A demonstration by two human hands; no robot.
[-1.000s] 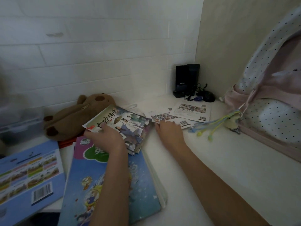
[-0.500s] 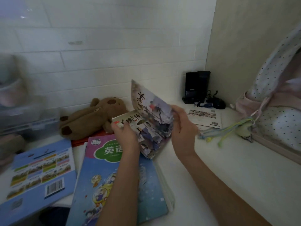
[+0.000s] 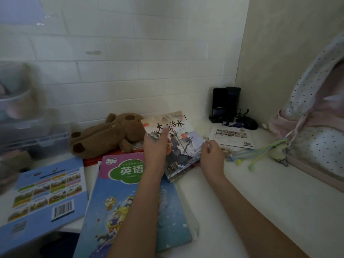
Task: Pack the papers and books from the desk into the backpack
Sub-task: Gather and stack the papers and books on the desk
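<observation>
Now, at frame centre, left hand (image 3: 155,148) is gripping the stacked storybooks (image 3: 175,144), freshly topped with one more, right hand (image 3: 211,155) is pinching their right edge, and the backpack (image 3: 314,131) is waiting at right, nothing packed yet.

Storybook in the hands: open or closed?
Closed: the storybook shows its full front cover, gripped by the left hand and right hand.
</observation>
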